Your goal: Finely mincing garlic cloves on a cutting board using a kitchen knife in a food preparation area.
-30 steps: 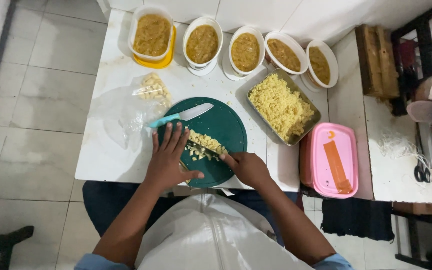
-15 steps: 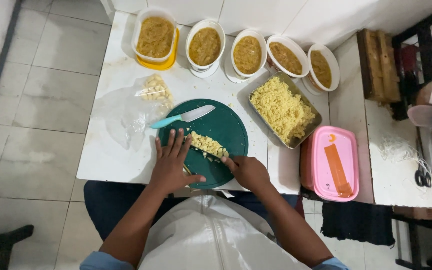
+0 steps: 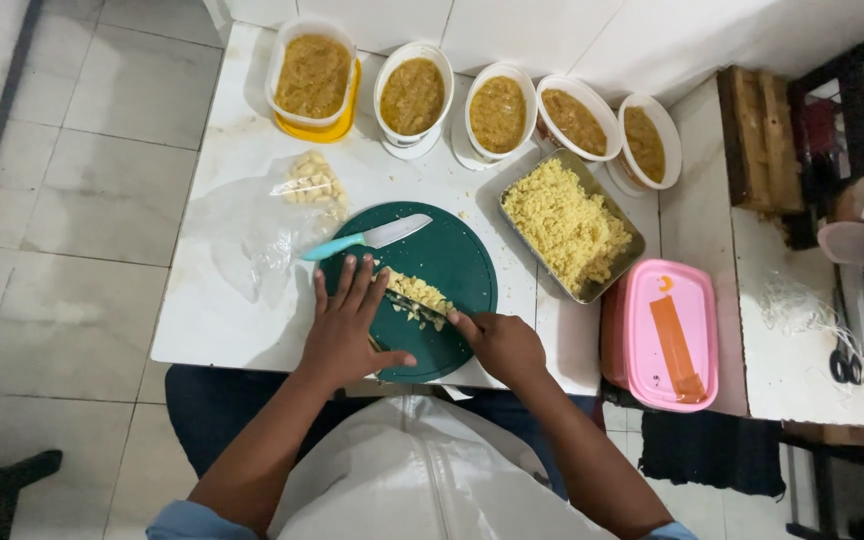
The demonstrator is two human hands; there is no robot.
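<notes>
While the left hand [image 3: 344, 330] lies spread, the right hand [image 3: 500, 343] grips a knife [image 3: 414, 306] across chopped garlic [image 3: 418, 293] between them.

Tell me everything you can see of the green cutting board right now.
The green cutting board is round, dark green and looks like plastic. It lies flat at the near edge of the white table. A knife with a turquoise handle rests across its far-left rim. Pale chopped bits lie near its middle. The left hand presses flat on its left side; the right hand holds a dark blade over it.
</notes>
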